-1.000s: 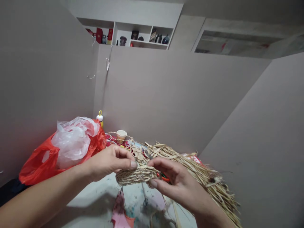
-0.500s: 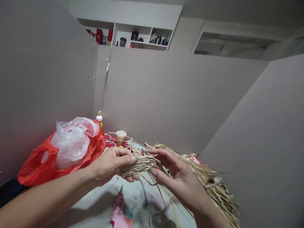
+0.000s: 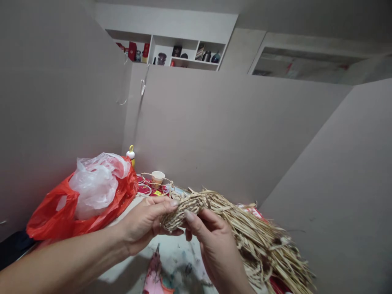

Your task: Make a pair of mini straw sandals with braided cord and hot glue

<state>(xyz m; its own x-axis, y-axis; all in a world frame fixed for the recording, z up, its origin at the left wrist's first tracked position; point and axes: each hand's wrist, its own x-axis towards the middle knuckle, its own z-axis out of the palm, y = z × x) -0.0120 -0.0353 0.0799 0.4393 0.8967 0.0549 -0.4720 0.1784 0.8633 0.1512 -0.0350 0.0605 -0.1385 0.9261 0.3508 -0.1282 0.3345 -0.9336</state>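
Observation:
A small piece of coiled straw braid point(image 3: 180, 212) is held up between both hands, over the table. My left hand point(image 3: 150, 220) grips its left end, thumb on top and fingers beneath. My right hand point(image 3: 214, 241) pinches its lower right edge with the thumb in front; the other fingers curl partly out of sight behind it. A pink glue gun point(image 3: 154, 271) lies on the table below, nozzle pointing away from me. To the right spreads a large bundle of dry straw point(image 3: 263, 232).
A red plastic bag point(image 3: 55, 208) with a clear bag point(image 3: 94, 188) on it stands at the left. Behind are a paper cup point(image 3: 158, 179), a yellow bottle with a white cap point(image 3: 130, 155) and a white ring point(image 3: 144, 189). Grey panels point(image 3: 214, 134) enclose the stained white table point(image 3: 171, 253).
My right hand has swung from the braid's right end to beneath it, and its open fingers have closed on the edge. The braid has turned slightly in my left hand.

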